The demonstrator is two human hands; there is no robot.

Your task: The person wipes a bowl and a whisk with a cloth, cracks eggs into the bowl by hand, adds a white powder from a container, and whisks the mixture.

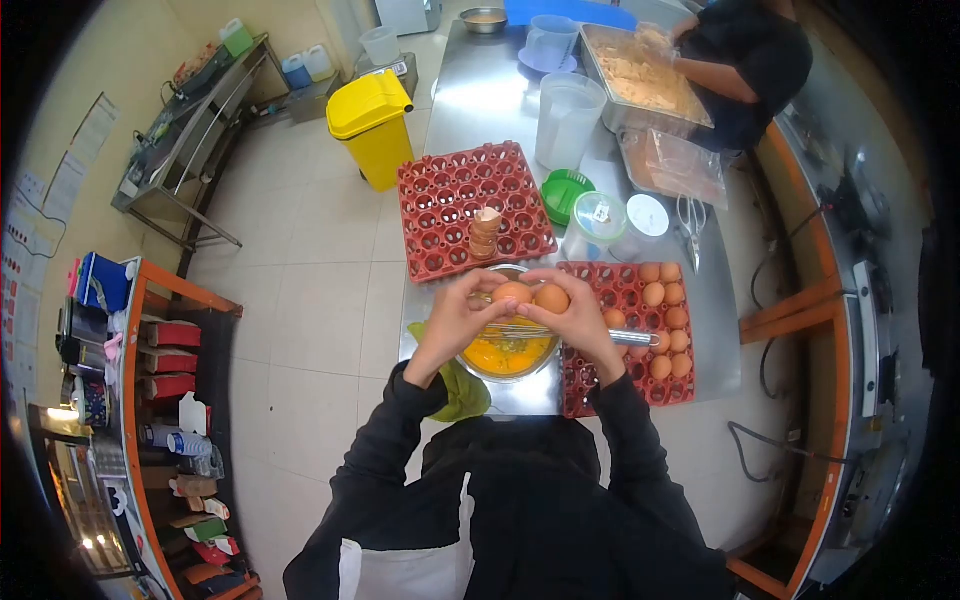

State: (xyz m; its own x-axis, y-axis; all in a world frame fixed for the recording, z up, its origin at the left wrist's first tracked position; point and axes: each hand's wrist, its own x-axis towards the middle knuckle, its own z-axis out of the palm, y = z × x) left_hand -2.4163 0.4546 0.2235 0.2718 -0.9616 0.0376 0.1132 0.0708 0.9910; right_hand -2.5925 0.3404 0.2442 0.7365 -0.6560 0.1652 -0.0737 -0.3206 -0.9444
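Over a metal bowl (504,375) of yellow beaten egg, my left hand (462,318) is closed on a brown egg (512,293). Close beside it, my right hand (578,323) holds a second brown egg (550,298). The two eggs are side by side. A whisk (632,338) lies across the bowl, its handle pointing right. Several brown eggs (679,341) sit in the red tray (583,392) at the right. Behind the bowl, stacked eggshells (484,238) stand on another red egg tray (424,212).
A green cloth (462,392) lies left of the bowl. Farther back are a green basket (566,192), lidded containers, a clear jug (568,122), scissors (692,228) and a metal food pan (655,85). Another person (750,60) works at the back right. A yellow bin (371,125) stands left of the table.
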